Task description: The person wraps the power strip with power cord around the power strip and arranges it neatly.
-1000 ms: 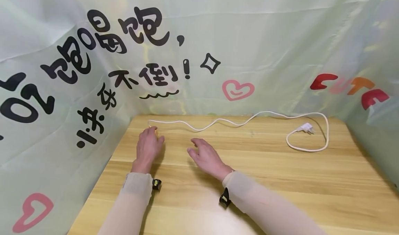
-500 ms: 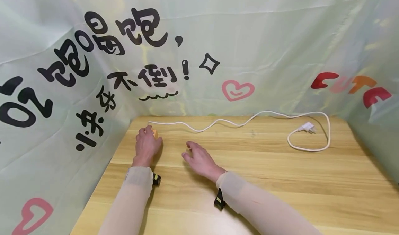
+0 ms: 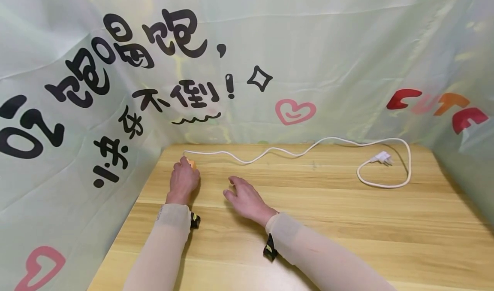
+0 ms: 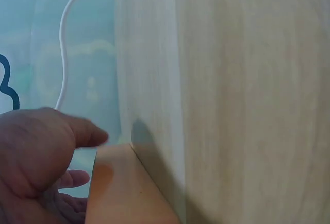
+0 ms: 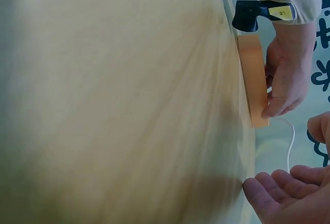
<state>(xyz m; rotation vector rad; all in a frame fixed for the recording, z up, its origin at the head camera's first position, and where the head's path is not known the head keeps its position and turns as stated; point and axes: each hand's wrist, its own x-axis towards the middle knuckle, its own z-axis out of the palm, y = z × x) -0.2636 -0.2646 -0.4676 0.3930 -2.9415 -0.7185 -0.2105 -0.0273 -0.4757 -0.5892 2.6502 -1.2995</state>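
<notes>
An orange box-shaped block (image 5: 252,80), with a white cord (image 3: 247,161) running from near its far end, lies at the left back of the wooden table. In the head view my left hand (image 3: 183,180) rests over it, covering most of it. The right wrist view shows that hand's fingers along the block's upper side. Seen from the left wrist, the thumb (image 4: 85,131) stretches near the block's end, with other fingertips behind. My right hand (image 3: 247,198) hovers to the right of it, fingers spread loosely, holding nothing.
A white plug (image 3: 381,158) ends the cord, which loops at the table's back right. A patterned cloth (image 3: 328,59) surrounds the table (image 3: 328,201) at the back and sides. Black wrist cameras sit on both sleeves.
My left hand has drawn slightly back, its thumb nearer the block, and more of the orange shows. The right hand has moved a little left.
</notes>
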